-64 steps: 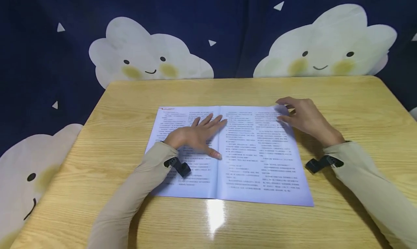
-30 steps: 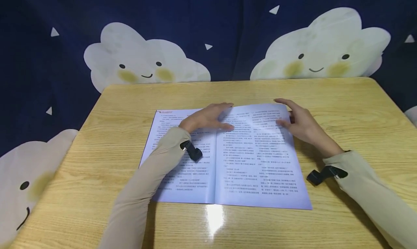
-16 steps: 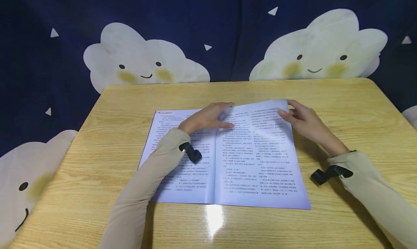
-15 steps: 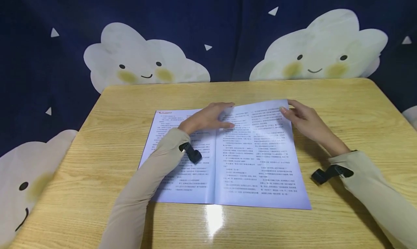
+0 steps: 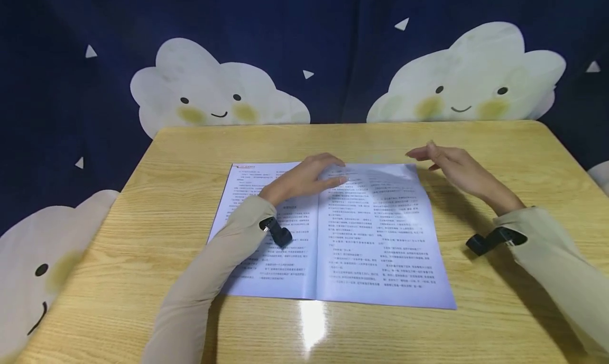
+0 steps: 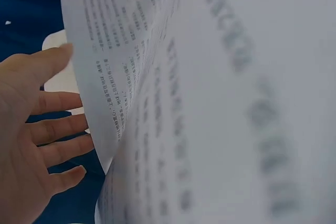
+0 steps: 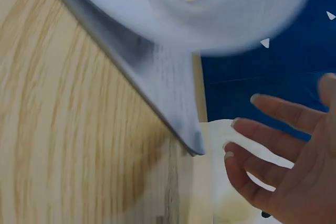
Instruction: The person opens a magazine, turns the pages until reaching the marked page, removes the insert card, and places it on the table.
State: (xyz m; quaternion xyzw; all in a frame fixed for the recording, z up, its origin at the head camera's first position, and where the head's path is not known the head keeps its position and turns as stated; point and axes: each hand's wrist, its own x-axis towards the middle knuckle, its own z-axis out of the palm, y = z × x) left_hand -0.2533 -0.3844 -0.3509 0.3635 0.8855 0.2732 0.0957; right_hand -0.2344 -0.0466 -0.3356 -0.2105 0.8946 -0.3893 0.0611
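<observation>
An open magazine (image 5: pixel 380 242) with columns of printed text lies on the table. My left hand (image 5: pixel 306 178) is over its far edge near the spine, thumb and fingers apart. In the left wrist view the left hand's fingers (image 6: pixel 60 148) stretch out at the edge of a lifted page (image 6: pixel 107 66); whether they press it I cannot tell. My right hand (image 5: pixel 459 168) hovers off the magazine's far right corner, holding nothing. The right wrist view shows a blurred, curling page (image 7: pixel 236 22) apart from the right hand (image 7: pixel 299 156), whose fingers are loosely bent.
The pale wooden table (image 5: pixel 166 210) extends around the magazine on all sides. Behind it hangs a dark blue curtain (image 5: pixel 333 25) with white clouds. A small black camera (image 5: pixel 280 236) sits on the left wrist, another black camera (image 5: pixel 478 243) on the right.
My right hand has let go of the page's far right corner and moved slightly right; that corner has dropped. Earlier, my left hand moved from the left page to the far edge by the spine.
</observation>
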